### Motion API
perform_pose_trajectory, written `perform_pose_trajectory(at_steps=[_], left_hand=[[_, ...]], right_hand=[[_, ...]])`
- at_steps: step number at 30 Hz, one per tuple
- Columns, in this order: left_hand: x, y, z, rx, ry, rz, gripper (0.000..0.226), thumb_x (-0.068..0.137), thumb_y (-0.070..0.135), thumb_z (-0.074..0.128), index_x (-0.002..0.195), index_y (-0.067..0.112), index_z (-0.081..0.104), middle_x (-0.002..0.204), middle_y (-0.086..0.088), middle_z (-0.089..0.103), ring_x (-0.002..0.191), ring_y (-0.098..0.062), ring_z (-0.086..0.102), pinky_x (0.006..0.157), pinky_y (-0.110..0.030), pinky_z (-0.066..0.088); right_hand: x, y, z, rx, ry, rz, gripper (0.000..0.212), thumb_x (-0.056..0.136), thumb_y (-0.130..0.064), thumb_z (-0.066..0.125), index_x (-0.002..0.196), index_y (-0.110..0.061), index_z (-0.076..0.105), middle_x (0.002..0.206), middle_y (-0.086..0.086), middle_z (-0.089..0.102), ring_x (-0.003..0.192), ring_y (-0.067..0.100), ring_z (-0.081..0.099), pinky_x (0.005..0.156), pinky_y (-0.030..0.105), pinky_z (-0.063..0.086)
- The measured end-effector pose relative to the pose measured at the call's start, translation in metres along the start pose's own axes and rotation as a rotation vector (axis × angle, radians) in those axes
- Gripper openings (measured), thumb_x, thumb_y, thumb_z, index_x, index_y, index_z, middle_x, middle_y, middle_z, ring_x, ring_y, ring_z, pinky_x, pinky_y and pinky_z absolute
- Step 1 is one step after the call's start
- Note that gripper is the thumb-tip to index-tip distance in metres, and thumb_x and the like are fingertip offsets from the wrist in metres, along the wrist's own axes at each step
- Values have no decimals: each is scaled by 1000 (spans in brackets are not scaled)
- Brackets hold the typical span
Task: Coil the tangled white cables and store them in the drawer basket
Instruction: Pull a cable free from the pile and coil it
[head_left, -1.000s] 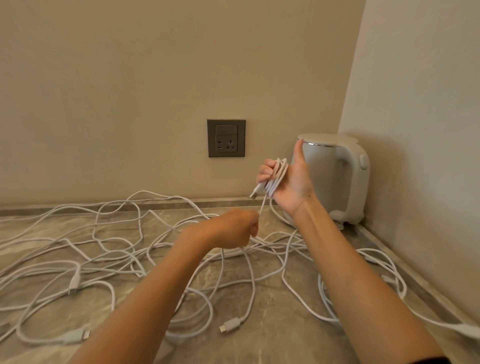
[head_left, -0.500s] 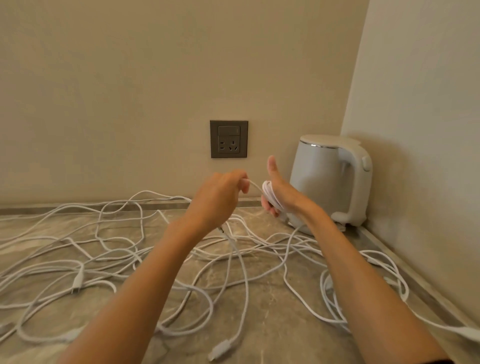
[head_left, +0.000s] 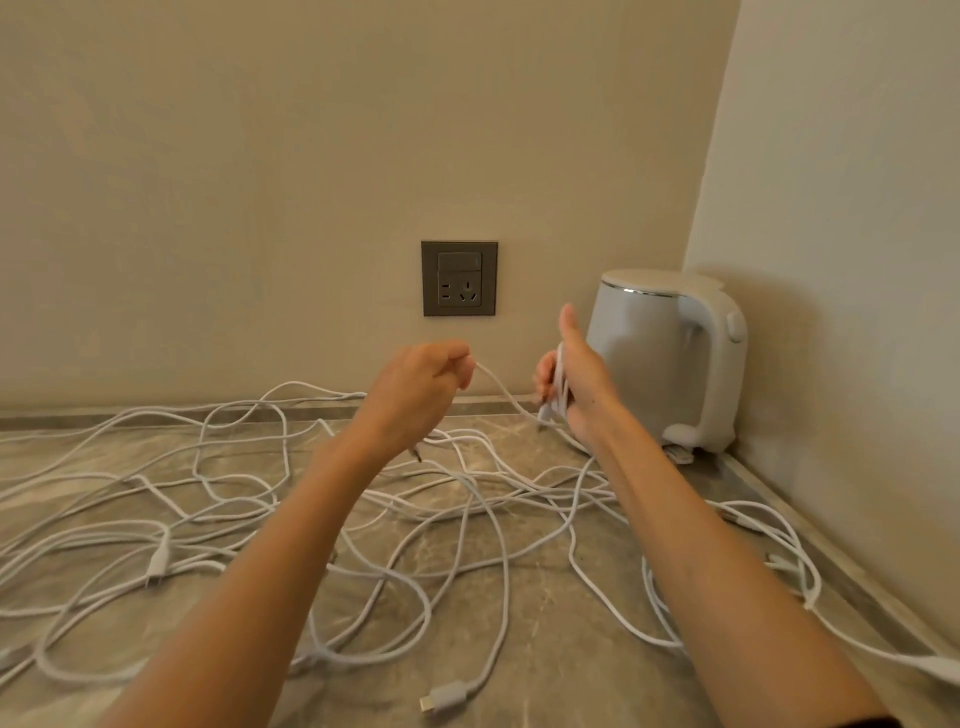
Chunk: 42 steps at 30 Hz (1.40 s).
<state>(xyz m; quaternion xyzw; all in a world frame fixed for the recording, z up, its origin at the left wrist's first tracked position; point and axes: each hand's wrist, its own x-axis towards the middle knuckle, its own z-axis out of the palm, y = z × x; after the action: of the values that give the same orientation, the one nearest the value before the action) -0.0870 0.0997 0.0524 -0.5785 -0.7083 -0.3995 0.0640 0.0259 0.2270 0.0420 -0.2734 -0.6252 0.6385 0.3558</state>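
Head | coil (head_left: 560, 387) in right grip (head_left: 584, 387) | strand (head_left: 493, 381) to left grip (head_left: 418, 387)

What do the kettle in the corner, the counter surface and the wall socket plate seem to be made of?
Kettle: apparently matte white plastic, with a thin shiny metal-looking ring under the lid. Counter: polished stone or stone imitation, grey-brown with pale veins and soft reflections; I cannot tell which. Socket plate: probably dark grey plastic, satin and evenly coloured.
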Motion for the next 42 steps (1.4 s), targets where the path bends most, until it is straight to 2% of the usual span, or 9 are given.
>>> perform_pose_trajectory(at_steps=[5, 8, 13, 16, 20, 27, 32, 36, 42], left_hand=[[2, -21, 4, 274, -69, -144, 24, 92, 9, 44, 86, 4, 66, 82, -12, 63, 82, -32, 55, 67, -31, 39], [5, -29, 3, 369, -73, -218, 30, 94, 9, 43, 116, 5, 63, 117, -18, 60, 108, -34, 53, 88, -36, 41], [6, -6, -6, 12, -3, 14, 47, 99, 12, 38, 144, 14, 27, 148, -6, 33, 137, -19, 29, 106, -22, 21], [5, 7, -5, -120, -115, 130, 36, 100, 18, 33, 132, 12, 48, 130, 0, 52, 126, -11, 42, 102, -22, 29], [-1, 11, 0, -182, -121, 116, 39, 100, 25, 30, 65, 20, 46, 60, 6, 49, 55, -8, 43, 56, -19, 35], [-6, 16, 9, -64, -11, 102, 31, 101, 23, 25, 79, 15, 45, 70, -6, 55, 68, -27, 49, 68, -33, 33], [-6, 16, 18, 5, 27, 101, 29, 101, 21, 27, 78, 14, 44, 66, -1, 46, 68, -26, 44, 60, -24, 22], [-4, 16, 22, -66, -27, 15, 32, 101, 27, 30, 86, 11, 53, 80, -10, 56, 82, -31, 53, 65, -30, 30], [-2, 11, 17, 79, 2, 4, 27, 98, 19, 35, 105, 1, 53, 77, 0, 53, 90, -32, 56, 67, -22, 35]], right_hand=[[2, -4, -3, 368, 27, -35, 69, 92, -63, 31, 40, -17, 32, 37, -4, 29, 34, 8, 30, 37, 18, 29], [4, -8, -1, 426, -236, 8, 76, 94, -61, 24, 33, -17, 34, 32, -4, 28, 30, 6, 28, 35, 16, 26], [-2, -5, 11, 388, -771, 198, 82, 92, -63, 12, 31, -15, 39, 28, -5, 33, 26, 3, 28, 30, 12, 28], [-7, -1, 21, 537, -1076, 328, 74, 89, -65, 19, 41, -15, 44, 32, -1, 40, 30, 8, 29, 34, 13, 32], [-16, -2, 25, 670, -1216, 458, 73, 83, -72, 21, 50, -10, 41, 41, 4, 37, 31, 10, 24, 40, 20, 35], [-9, -3, 25, 746, -1104, 509, 82, 84, -70, 20, 48, -4, 53, 40, 12, 50, 36, 17, 37, 45, 24, 45], [-11, -12, 26, 309, -363, 304, 82, 88, -70, 15, 30, -16, 35, 28, -3, 30, 21, 6, 27, 27, 12, 29], [-9, -9, 35, 231, -80, 243, 74, 88, -70, 21, 42, -14, 34, 32, -2, 28, 24, 8, 25, 30, 12, 25], [-5, -5, 37, 348, -118, 235, 80, 90, -69, 18, 38, -12, 40, 33, 0, 35, 26, 8, 29, 31, 12, 28]])
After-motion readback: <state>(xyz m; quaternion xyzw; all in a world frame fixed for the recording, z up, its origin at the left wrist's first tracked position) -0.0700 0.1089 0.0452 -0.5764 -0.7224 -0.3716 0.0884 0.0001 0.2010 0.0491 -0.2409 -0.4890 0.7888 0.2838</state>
